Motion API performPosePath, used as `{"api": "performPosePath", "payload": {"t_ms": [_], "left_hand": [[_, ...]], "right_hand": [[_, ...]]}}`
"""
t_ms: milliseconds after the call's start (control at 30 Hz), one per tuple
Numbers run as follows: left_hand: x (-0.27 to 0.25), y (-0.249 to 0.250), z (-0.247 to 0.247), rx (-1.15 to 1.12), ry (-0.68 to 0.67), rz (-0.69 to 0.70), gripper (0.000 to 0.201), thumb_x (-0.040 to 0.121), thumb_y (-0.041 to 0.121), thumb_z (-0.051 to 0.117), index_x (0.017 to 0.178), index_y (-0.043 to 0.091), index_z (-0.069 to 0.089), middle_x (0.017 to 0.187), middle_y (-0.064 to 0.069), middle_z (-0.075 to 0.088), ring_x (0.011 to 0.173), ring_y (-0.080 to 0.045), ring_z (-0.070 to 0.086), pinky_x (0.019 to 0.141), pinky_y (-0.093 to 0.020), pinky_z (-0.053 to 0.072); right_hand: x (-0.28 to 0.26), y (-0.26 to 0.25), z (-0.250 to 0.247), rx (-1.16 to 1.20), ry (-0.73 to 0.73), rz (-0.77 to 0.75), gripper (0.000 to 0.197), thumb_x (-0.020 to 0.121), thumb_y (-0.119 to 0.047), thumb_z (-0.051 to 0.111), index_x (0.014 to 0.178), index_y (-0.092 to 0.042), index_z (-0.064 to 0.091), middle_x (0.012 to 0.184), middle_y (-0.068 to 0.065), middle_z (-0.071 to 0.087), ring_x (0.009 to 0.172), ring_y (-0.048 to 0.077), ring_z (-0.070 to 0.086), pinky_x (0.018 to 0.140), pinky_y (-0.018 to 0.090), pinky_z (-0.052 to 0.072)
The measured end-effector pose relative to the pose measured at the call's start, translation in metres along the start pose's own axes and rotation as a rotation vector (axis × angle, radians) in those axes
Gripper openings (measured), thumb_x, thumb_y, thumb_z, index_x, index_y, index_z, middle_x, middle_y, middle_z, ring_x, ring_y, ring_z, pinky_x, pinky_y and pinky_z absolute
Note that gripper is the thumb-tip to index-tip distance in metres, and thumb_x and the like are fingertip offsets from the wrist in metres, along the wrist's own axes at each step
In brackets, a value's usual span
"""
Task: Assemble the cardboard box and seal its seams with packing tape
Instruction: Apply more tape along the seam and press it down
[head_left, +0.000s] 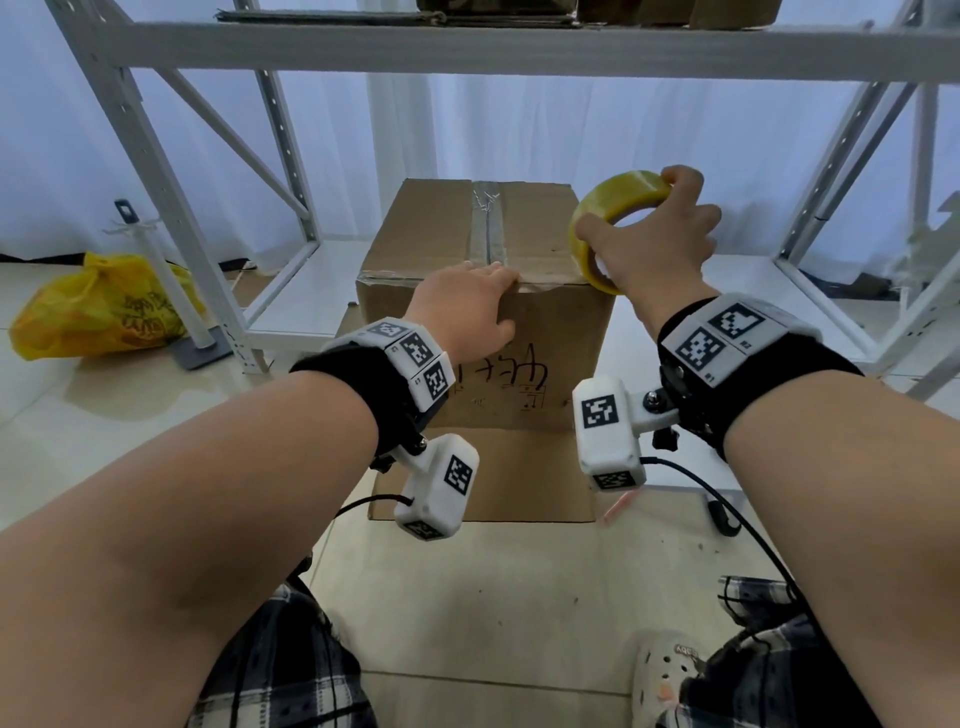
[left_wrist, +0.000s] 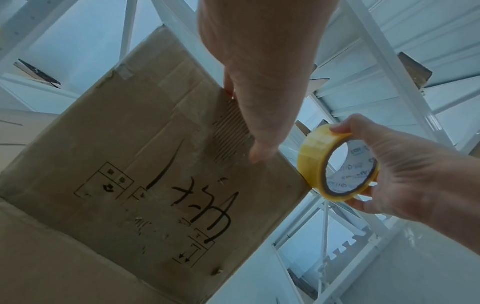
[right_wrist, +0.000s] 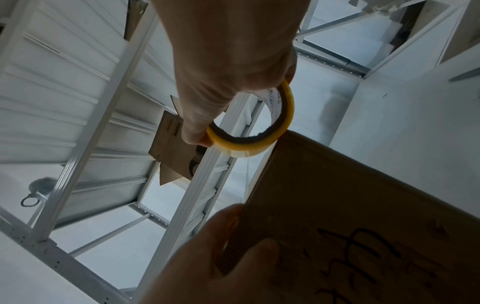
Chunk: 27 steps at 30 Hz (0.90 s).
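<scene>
Head view, box: a brown corrugated cardboard box (head_left: 485, 296) is standing on the pale tiled floor (head_left: 519, 597), in front of a white metal shelving rack (head_left: 291, 208), with its top flaps closed and a strip of clear tape running along the centre seam.
Head view, left hand: the left hand (head_left: 462, 309) is lying over the near top edge of the box, fingers draped onto the top and thumb pressing the near face, curled round that edge.
Head view, right hand: the right hand (head_left: 652, 244) is gripping a round yellow roll of packing tape (head_left: 610, 228), fingers clamped on its rim, the roll touching the near right top corner of the box.
Head view, surroundings: a crumpled yellow plastic bag (head_left: 104, 306) is lying on the floor at far left.
Left wrist view, box: the near face is showing black handwritten marks, and the left hand's thumb (left_wrist: 262, 142) is pressing against it near the top.
Left wrist view, tape: the roll (left_wrist: 335, 162) is sitting against the box's right corner, pinched by the right hand (left_wrist: 405, 170).
Right wrist view, tape: the roll (right_wrist: 259, 139) is meeting the box edge (right_wrist: 363, 205), held by thumb and fingers.
Right wrist view, left hand: it (right_wrist: 207, 257) is wrapping the box edge in the foreground.
</scene>
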<state>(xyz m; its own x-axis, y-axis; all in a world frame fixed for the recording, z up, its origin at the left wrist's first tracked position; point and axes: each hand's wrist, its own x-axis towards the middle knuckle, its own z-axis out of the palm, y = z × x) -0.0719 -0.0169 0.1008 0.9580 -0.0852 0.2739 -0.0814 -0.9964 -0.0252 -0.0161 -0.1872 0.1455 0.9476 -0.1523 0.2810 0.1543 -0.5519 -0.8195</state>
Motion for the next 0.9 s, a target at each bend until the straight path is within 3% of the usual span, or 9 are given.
{"api": "performPosePath", "payload": {"t_ms": [100,200,333,400,500,567,633,700,900], "left_hand": [[0.004,0.008,0.002,0.098,-0.064,-0.020,0.070,0.089,0.047,0.047,0.150,0.027,0.019,0.155,-0.001,0.026,0.140,-0.028,0.030,0.110,-0.042,0.033],[0.008,0.017,0.003,0.138,-0.074,-0.034,0.075,0.088,0.051,0.047,0.150,0.026,0.014,0.156,-0.001,0.024,0.136,-0.033,0.033,0.105,-0.043,0.034],[0.016,0.029,0.005,0.111,-0.028,0.038,0.076,0.090,0.047,0.050,0.150,0.014,0.018,0.157,-0.005,0.020,0.144,-0.023,0.018,0.118,-0.037,0.012],[0.020,0.036,0.005,0.065,-0.021,0.064,0.075,0.090,0.045,0.050,0.150,0.012,0.019,0.157,-0.006,0.019,0.145,-0.020,0.016,0.118,-0.034,0.008],[0.023,0.040,0.002,0.007,-0.026,0.078,0.073,0.091,0.043,0.051,0.150,0.013,0.019,0.158,-0.004,0.019,0.145,-0.018,0.018,0.117,-0.032,0.013],[0.019,0.034,-0.001,0.009,-0.041,0.076,0.068,0.092,0.042,0.049,0.148,0.014,0.025,0.156,-0.003,0.025,0.142,-0.019,0.026,0.112,-0.037,0.027],[0.012,0.022,-0.004,0.037,-0.002,0.066,0.055,0.091,0.042,0.047,0.138,0.014,0.040,0.143,-0.003,0.044,0.126,-0.021,0.046,0.093,-0.040,0.048],[0.003,0.007,-0.007,0.077,0.041,0.052,0.045,0.092,0.043,0.044,0.125,0.012,0.049,0.126,-0.002,0.055,0.108,-0.019,0.056,0.075,-0.033,0.050],[-0.021,-0.030,-0.009,0.149,0.023,-0.038,0.056,0.094,0.046,0.040,0.135,0.009,0.044,0.137,-0.006,0.051,0.121,-0.021,0.052,0.087,-0.038,0.051]], "right_hand": [[0.000,0.001,0.001,-0.001,-0.006,-0.019,0.084,0.069,-0.046,0.072,0.137,-0.027,0.026,0.132,0.008,0.030,0.124,0.032,0.035,0.091,0.039,0.037],[0.000,0.003,0.001,-0.024,-0.017,-0.041,0.084,0.070,-0.044,0.072,0.137,-0.026,0.025,0.133,0.008,0.030,0.124,0.032,0.034,0.084,0.035,0.032],[0.003,0.005,0.000,-0.072,-0.028,-0.068,0.084,0.070,-0.045,0.072,0.137,-0.026,0.025,0.135,0.010,0.029,0.125,0.032,0.033,0.087,0.036,0.031],[0.004,0.004,-0.001,-0.092,-0.039,-0.066,0.083,0.071,-0.045,0.072,0.137,-0.026,0.025,0.135,0.010,0.029,0.125,0.032,0.033,0.091,0.037,0.034],[0.005,0.002,-0.002,-0.122,-0.048,-0.054,0.083,0.069,-0.044,0.071,0.136,-0.027,0.025,0.134,0.010,0.028,0.124,0.033,0.032,0.094,0.041,0.036],[0.002,-0.001,0.000,-0.116,-0.047,-0.042,0.083,0.069,-0.044,0.071,0.135,-0.027,0.024,0.133,0.009,0.028,0.124,0.033,0.032,0.095,0.042,0.036],[-0.003,-0.003,0.005,-0.170,-0.046,-0.079,0.086,0.067,-0.046,0.072,0.136,-0.027,0.024,0.133,0.010,0.028,0.123,0.034,0.033,0.094,0.046,0.038],[-0.008,-0.006,0.009,-0.259,-0.042,-0.139,0.089,0.065,-0.047,0.072,0.136,-0.026,0.023,0.133,0.011,0.028,0.123,0.035,0.033,0.093,0.047,0.039],[-0.011,-0.009,0.010,-0.234,-0.046,-0.140,0.089,0.064,-0.049,0.073,0.135,-0.026,0.024,0.133,0.011,0.028,0.123,0.034,0.033,0.093,0.047,0.040]]}}
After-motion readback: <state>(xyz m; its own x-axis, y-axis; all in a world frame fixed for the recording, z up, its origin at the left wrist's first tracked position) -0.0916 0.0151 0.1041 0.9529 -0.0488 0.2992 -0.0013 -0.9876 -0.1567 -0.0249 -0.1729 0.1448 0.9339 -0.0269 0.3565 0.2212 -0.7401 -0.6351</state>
